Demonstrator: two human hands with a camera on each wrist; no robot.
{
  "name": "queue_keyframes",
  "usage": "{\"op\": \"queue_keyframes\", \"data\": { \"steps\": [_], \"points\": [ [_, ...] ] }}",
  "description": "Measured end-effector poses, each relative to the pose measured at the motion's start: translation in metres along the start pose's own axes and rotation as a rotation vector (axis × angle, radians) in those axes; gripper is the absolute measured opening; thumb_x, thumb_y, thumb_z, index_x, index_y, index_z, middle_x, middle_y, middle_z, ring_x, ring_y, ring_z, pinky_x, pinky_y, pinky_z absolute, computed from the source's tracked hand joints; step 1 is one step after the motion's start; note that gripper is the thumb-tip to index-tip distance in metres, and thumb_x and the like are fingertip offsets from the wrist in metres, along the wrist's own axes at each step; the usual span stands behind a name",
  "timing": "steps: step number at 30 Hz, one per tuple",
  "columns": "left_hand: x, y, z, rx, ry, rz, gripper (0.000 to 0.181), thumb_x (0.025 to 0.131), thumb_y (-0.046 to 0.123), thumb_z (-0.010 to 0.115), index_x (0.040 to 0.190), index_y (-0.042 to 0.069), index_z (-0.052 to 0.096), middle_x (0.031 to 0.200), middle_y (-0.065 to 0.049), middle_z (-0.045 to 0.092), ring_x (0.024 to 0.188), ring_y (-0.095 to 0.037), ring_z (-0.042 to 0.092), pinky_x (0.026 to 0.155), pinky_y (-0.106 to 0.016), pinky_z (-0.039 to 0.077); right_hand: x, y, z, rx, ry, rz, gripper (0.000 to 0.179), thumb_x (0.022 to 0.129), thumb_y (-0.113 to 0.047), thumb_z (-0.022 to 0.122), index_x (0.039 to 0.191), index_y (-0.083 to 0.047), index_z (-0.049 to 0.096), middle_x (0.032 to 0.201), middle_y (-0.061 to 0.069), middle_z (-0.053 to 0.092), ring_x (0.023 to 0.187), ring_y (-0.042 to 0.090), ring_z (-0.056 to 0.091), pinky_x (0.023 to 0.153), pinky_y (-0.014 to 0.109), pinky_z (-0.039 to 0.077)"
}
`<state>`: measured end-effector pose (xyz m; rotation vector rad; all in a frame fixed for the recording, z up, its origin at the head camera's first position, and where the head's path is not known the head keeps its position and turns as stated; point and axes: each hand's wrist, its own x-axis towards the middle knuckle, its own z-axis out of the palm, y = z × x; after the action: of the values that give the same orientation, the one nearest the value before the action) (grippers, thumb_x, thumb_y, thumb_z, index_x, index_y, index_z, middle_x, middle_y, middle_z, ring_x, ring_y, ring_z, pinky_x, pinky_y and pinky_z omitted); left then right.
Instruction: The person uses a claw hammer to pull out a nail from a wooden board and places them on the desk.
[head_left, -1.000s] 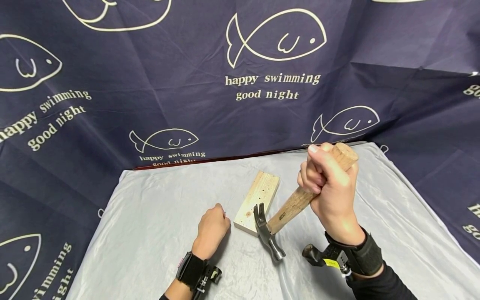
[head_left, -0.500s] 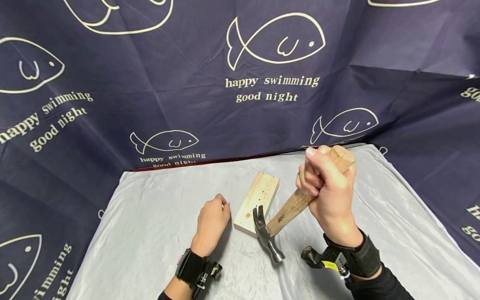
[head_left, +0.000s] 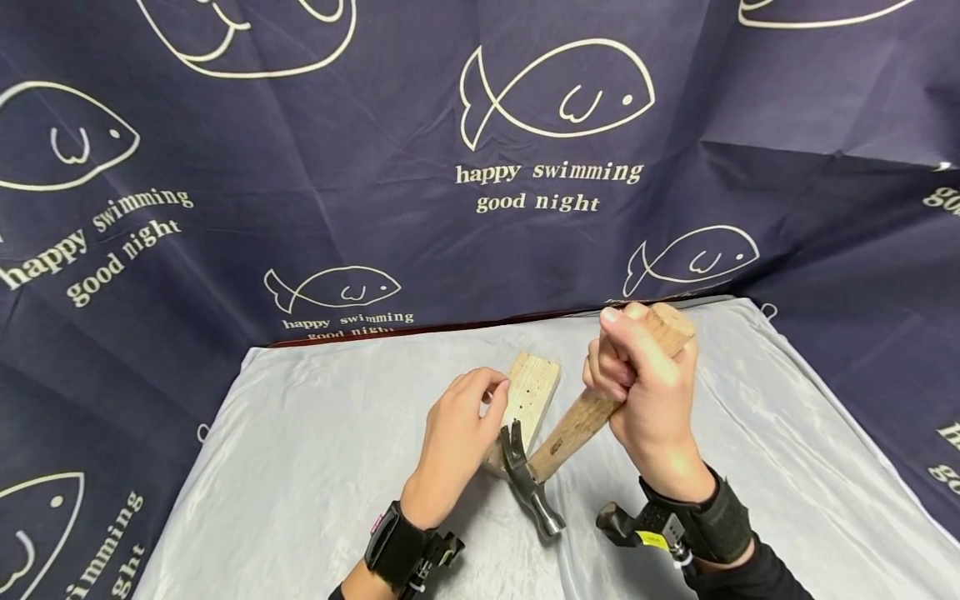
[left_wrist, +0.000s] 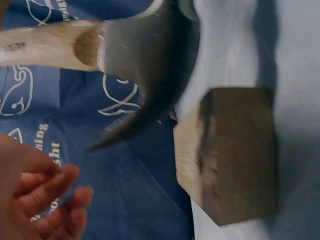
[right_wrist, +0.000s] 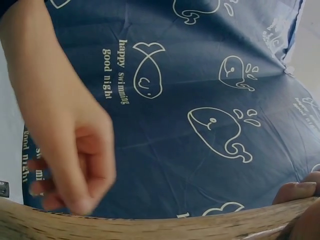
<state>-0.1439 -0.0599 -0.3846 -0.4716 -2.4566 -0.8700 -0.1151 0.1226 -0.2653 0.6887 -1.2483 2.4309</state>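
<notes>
My right hand (head_left: 656, 392) grips a claw hammer (head_left: 528, 483) by the end of its wooden handle. The steel head hangs low, claw towards the left hand. Behind the head lies a pale wooden block (head_left: 534, 392) with a few small dark holes; its dark near end (left_wrist: 242, 155) shows in the left wrist view. My left hand (head_left: 459, 437) hovers over the block's left side, in front of part of it. Its fingers (left_wrist: 47, 197) are loosely bent, and nothing shows between them. In the right wrist view the hammer handle (right_wrist: 150, 225) crosses the bottom edge.
A pale cloth covers the table (head_left: 315, 467). Dark blue fabric (head_left: 420, 217) printed with fish and lettering hangs behind and at both sides. Each wrist wears a black strap with a small camera (head_left: 618, 525).
My left hand has moved right and forward from beside the block to over it, its fingers loosening. The right hand and hammer have shifted slightly left and down.
</notes>
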Motion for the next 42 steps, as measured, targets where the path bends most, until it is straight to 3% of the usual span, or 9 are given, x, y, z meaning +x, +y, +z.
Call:
{"op": "queue_keyframes", "data": {
  "steps": [4,9,19,23,26,31,36,39,42],
  "points": [
    [0.004,0.013,-0.001,-0.128,-0.021,0.073,0.010,0.094,0.032,0.053,0.094,0.028,0.062,0.083,0.018,0.057,0.078,0.004,0.053,0.065,-0.018,0.046,-0.001,0.002,0.001,-0.003,0.000,-0.006,0.041,0.092,0.006,0.040,0.056,-0.010,0.030,0.041,-0.002,0.020,0.030,0.013,0.017,0.030,0.028,0.016],
    [0.006,0.029,0.002,-0.298,-0.060,0.091,0.014,0.096,0.031,0.050,0.093,0.025,0.062,0.080,0.016,0.057,0.073,0.004,0.052,0.062,-0.019,0.048,-0.001,0.004,0.005,0.000,-0.009,0.004,0.039,0.093,0.004,0.042,0.058,-0.009,0.032,0.042,-0.001,0.020,0.031,0.014,0.017,0.030,0.028,0.016],
    [0.004,0.048,0.004,-0.390,-0.143,0.143,0.026,0.102,0.027,0.034,0.102,0.025,0.060,0.088,0.013,0.060,0.079,0.002,0.056,0.072,-0.015,0.046,-0.003,0.010,0.012,-0.015,0.004,0.019,0.038,0.094,0.002,0.045,0.059,-0.009,0.033,0.042,0.000,0.022,0.031,0.015,0.018,0.030,0.031,0.017],
    [0.004,0.050,0.004,-0.501,-0.222,0.183,0.028,0.100,0.040,0.033,0.102,0.027,0.057,0.083,0.012,0.057,0.075,-0.001,0.054,0.067,-0.015,0.045,-0.003,0.011,0.014,-0.028,0.005,0.009,0.038,0.093,0.003,0.045,0.059,-0.009,0.033,0.042,0.000,0.023,0.031,0.015,0.019,0.030,0.031,0.018],
    [0.002,0.051,0.005,-0.558,-0.286,0.189,0.037,0.091,0.057,0.034,0.108,0.030,0.053,0.082,0.011,0.054,0.073,-0.002,0.052,0.064,-0.015,0.045,-0.002,0.012,0.016,-0.048,0.002,-0.005,0.039,0.093,0.003,0.045,0.058,-0.009,0.033,0.042,-0.001,0.023,0.031,0.015,0.019,0.030,0.030,0.019],
    [0.000,0.053,0.006,-0.579,-0.346,0.150,0.054,0.073,0.066,0.048,0.116,0.034,0.047,0.087,0.011,0.055,0.076,-0.003,0.054,0.066,-0.017,0.047,-0.003,0.011,0.018,-0.082,-0.004,-0.007,0.038,0.094,0.002,0.045,0.059,-0.009,0.033,0.043,0.000,0.025,0.032,0.016,0.021,0.032,0.031,0.020],
    [-0.002,0.058,0.003,-0.605,-0.416,0.059,0.063,0.070,0.050,0.067,0.126,0.038,0.042,0.102,0.011,0.061,0.086,0.000,0.058,0.077,-0.018,0.049,-0.005,0.010,0.018,-0.111,-0.018,0.017,0.036,0.095,0.001,0.045,0.062,-0.008,0.035,0.045,0.000,0.028,0.034,0.017,0.023,0.033,0.031,0.021],
    [-0.001,0.062,-0.003,-0.688,-0.475,-0.015,0.057,0.074,0.040,0.071,0.124,0.032,0.045,0.097,0.004,0.065,0.075,-0.003,0.064,0.068,-0.021,0.053,-0.006,0.010,0.019,-0.128,-0.029,0.033,0.035,0.095,0.000,0.045,0.063,-0.008,0.036,0.046,0.000,0.029,0.035,0.017,0.025,0.034,0.030,0.022],
    [0.000,0.066,-0.010,-0.754,-0.515,-0.083,0.044,0.076,0.035,0.073,0.113,0.027,0.052,0.081,-0.001,0.063,0.054,-0.008,0.061,0.052,-0.025,0.051,-0.006,0.009,0.019,-0.139,-0.050,0.045,0.034,0.095,0.001,0.044,0.063,-0.008,0.037,0.048,0.000,0.030,0.037,0.016,0.026,0.035,0.030,0.023]
  ]
}}
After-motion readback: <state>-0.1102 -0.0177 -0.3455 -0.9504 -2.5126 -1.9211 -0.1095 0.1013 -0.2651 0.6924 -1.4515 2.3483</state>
